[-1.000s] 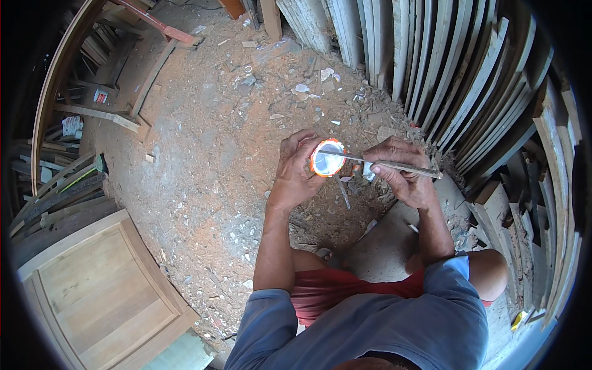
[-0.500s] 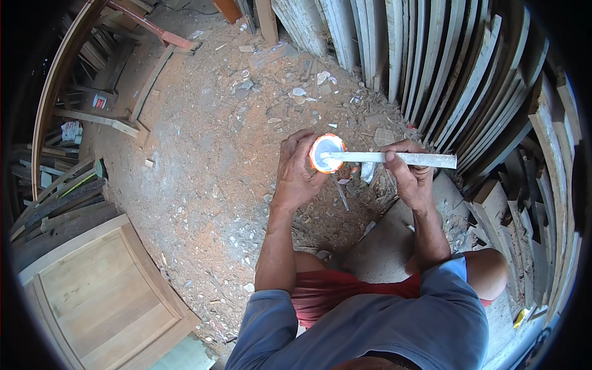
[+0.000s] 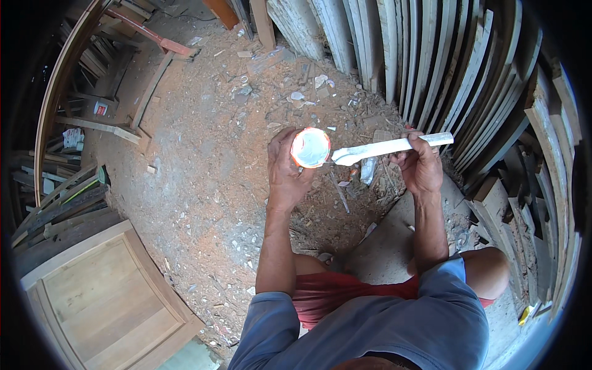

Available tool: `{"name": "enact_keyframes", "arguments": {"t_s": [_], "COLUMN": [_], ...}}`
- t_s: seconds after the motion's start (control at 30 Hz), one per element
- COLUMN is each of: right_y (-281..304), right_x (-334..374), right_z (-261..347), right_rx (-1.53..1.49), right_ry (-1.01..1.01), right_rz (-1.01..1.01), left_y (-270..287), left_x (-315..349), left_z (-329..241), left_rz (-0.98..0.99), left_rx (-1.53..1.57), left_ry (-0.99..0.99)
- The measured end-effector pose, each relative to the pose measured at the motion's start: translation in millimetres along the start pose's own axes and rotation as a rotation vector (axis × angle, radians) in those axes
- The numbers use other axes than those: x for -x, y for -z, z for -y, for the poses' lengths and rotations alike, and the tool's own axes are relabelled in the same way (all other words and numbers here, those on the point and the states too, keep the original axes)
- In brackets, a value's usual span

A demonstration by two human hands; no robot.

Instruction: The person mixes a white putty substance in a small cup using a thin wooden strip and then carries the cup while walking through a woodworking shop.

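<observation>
In my left hand (image 3: 285,169) is a small round can (image 3: 311,148) with an orange-red outside and a white inside. Its open mouth faces up toward me, and my fingers wrap round its left side. My right hand (image 3: 422,161) grips a flat pale wooden stick (image 3: 388,148) near its outer end, between thumb and fingers. White paste coats the stick's left tip, which sits just right of the can's rim, outside the mouth. A thin white strand seems to run between tip and rim.
Tall pale boards (image 3: 425,68) lean in rows along the right. A panelled wooden door (image 3: 111,296) lies at the lower left, with stacked timber (image 3: 68,209) above it. A red-ended wooden frame (image 3: 176,47) stands at the far left. Chips and sawdust litter the floor (image 3: 191,166).
The stick has come out of the can, and its tip now shows white paste. My left hand has shifted the can slightly left, while my right hand has turned.
</observation>
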State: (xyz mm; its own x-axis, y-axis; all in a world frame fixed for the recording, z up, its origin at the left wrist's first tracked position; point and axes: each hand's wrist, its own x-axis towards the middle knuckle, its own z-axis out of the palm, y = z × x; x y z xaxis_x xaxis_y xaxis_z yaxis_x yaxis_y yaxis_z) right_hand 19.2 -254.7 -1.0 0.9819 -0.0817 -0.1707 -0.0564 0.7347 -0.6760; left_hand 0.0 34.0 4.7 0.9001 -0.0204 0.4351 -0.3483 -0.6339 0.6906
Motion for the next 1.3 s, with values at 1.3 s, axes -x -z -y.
{"name": "enact_keyframes", "arguments": {"t_s": [1.3], "right_y": [91], "right_x": [-32], "right_z": [-31], "right_rx": [0.763], "right_ry": [0.061], "right_rz": [-0.232], "left_y": [34], "left_x": [6], "left_z": [-58], "left_rz": [-0.206], "left_rx": [-0.102], "left_ry": [-0.050]}}
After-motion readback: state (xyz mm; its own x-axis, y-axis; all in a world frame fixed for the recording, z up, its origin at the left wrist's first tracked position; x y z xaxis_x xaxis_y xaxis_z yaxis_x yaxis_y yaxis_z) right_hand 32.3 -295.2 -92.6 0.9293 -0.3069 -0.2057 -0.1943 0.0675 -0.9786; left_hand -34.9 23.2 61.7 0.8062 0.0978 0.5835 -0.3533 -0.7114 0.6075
